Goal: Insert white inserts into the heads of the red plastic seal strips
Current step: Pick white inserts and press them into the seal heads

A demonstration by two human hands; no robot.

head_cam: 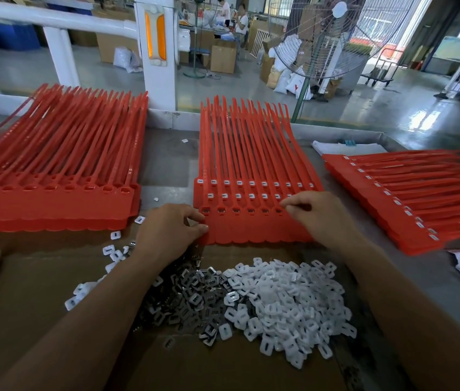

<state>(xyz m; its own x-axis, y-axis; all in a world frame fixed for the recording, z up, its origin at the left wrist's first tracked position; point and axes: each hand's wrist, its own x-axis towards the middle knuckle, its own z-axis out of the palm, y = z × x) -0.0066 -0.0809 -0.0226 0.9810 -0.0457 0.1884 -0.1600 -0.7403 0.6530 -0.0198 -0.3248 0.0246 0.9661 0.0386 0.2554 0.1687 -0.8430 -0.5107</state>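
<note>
Plainly, the right hand pinched something too small to identify over the near row of heads, on the middle strips, whose tails ran far. The left hand gripped their near-left edge. Inserts lay piled just nearer, closest to the right hand.

Two bare forearms — no sleeves, gloves, rings or watch; short nails on fingers.
</note>
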